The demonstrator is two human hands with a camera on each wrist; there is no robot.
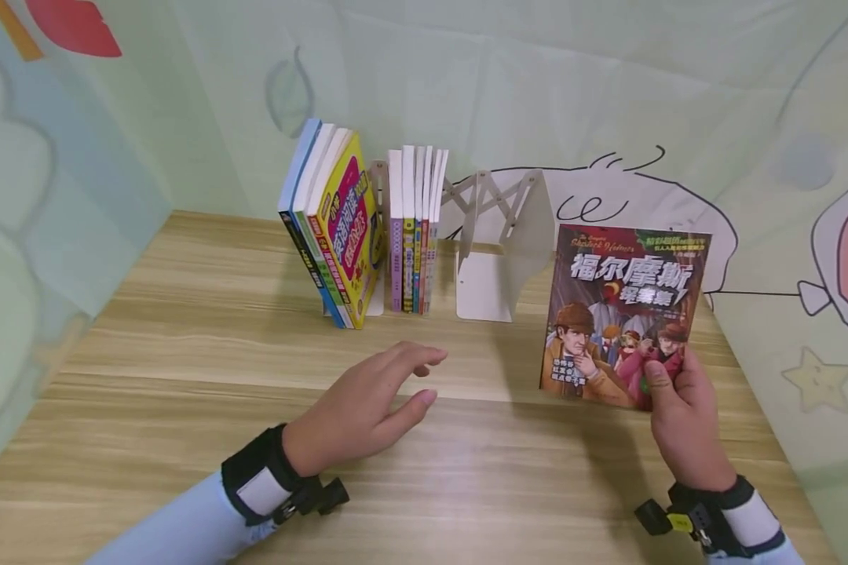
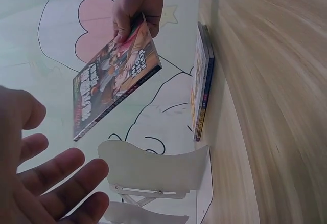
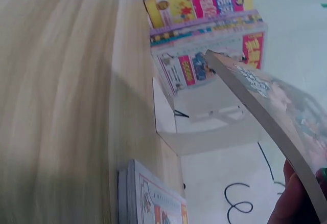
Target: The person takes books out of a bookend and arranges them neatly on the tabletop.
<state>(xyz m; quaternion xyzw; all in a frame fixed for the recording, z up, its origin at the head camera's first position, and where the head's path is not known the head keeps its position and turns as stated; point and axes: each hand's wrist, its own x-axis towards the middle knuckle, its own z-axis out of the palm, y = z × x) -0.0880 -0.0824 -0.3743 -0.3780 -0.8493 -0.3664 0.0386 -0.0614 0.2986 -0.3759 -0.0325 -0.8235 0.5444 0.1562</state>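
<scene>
Holding comic book (image 1: 622, 314) upright, right hand (image 1: 685, 416)

A child's study corner: a light wooden desk (image 1: 184, 345), pale green cartoon-printed fabric walls (image 1: 608, 102), and colourful children's books (image 1: 367, 227) in a white expanding metal bookstand (image 1: 498, 243).

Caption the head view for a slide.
Right hand holds up a comic book; open left hand hovers over the desk.

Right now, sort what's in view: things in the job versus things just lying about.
In the job:
right hand, its grip on the Sherlock Holmes book
left hand, open
white expanding book rack
shelved books

Lying about:
flat books behind
wooden table
cartoon backdrop
</scene>
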